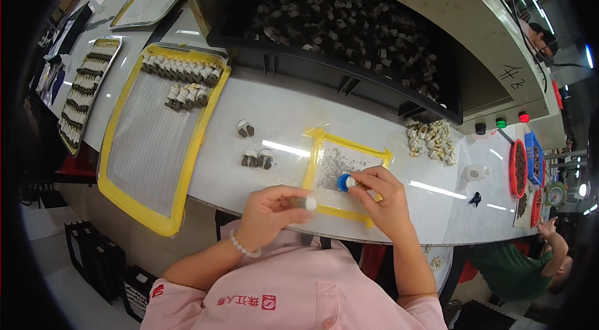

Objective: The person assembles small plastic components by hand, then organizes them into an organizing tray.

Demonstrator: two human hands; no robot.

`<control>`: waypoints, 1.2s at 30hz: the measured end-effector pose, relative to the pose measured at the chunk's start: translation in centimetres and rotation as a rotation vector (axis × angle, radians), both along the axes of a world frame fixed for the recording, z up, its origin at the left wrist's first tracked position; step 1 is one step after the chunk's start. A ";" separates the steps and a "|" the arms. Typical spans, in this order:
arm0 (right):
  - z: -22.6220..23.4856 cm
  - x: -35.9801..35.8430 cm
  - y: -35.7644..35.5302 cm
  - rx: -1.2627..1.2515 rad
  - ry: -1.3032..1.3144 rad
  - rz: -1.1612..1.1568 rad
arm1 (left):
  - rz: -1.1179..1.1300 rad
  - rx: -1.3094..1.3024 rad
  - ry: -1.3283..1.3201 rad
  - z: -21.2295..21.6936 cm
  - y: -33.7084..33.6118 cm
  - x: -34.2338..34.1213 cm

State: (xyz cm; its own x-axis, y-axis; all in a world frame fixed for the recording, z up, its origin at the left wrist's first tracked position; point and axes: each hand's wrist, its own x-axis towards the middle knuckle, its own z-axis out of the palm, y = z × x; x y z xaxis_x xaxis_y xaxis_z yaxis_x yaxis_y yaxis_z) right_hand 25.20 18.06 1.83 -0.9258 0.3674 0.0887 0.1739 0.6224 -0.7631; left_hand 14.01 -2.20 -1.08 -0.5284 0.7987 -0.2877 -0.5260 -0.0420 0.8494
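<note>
My left hand [265, 214], smeared a little by motion, pinches a short grey cylinder with a white end [310, 204] over the near-left corner of a yellow-taped work patch [340, 141]. My right hand [388, 197] is closed at thumb and forefinger on a small white piece [350, 181], right at a round blue cap [342, 184]. Whether the piece sits inside the cap cannot be seen. Grey smudges cover the patch's middle. Left of it, a few white-and-dark pieces [258, 159] lie on the table, with another piece [246, 129] beyond.
Behind the patch, a black bin [349, 88] full of small parts sits in a beige machine [499, 89]. A pile of white-yellow parts [432, 141] lies at its right. Leftward is a yellow-edged tray [193, 174] with rows of pieces. A person in green [515, 270] is at far right.
</note>
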 end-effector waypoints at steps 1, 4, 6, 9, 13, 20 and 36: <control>0.0 0.2 -0.1 -0.146 0.015 -0.051 | 0.003 0.001 0.001 -0.5 0.3 0.3; -1.1 1.1 -0.2 -0.390 0.081 -0.078 | -0.004 0.026 -0.063 -1.6 1.4 0.8; -1.1 1.4 -0.6 -0.486 0.098 -0.082 | 0.006 0.066 -0.140 -1.6 1.9 1.0; -1.2 1.5 -1.1 -0.580 0.125 -0.057 | 0.003 0.098 -0.124 -1.8 2.1 1.1; -1.1 1.5 -1.4 -0.510 0.127 0.033 | -0.003 0.091 -0.107 -2.1 2.0 1.2; -0.4 1.1 -2.0 -0.355 0.092 0.078 | 0.017 0.114 -0.108 -2.5 1.7 1.5; -0.1 1.7 -2.2 -0.339 0.025 0.067 | -0.059 0.038 -0.035 -2.5 1.7 1.5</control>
